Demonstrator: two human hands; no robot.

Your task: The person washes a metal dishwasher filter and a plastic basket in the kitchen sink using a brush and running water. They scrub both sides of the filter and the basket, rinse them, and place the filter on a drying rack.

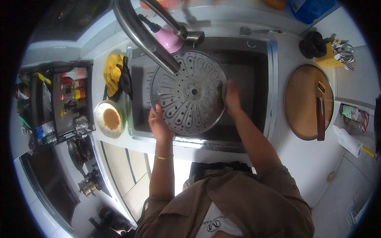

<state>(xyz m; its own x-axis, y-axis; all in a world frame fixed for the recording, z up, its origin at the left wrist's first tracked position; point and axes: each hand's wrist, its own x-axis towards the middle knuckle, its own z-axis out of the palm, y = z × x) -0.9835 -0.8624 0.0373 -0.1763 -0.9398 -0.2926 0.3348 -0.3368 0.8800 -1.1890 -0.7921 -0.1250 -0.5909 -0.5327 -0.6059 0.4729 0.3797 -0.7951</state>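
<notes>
A round perforated metal steamer plate [190, 95] is held between my two hands over the sink [253, 68]. My left hand [160, 123] grips its lower left rim, with the thumb on top. At the right rim, my right hand [232, 96] holds on, its fingers partly hidden by the edge. The curved steel faucet [146, 41] reaches down over the plate's upper left part, and I cannot tell whether water runs from it. Behind the plate stands a pink pump bottle [169, 40].
Left of the sink lie a yellow and black cloth [114, 74] and a bowl [110, 119] with brown contents. On the right counter are a round cutting board [306, 104] with a cleaver-like brown-handled tool [320, 119], a black object [312, 44] and a yellow utensil holder [329, 56].
</notes>
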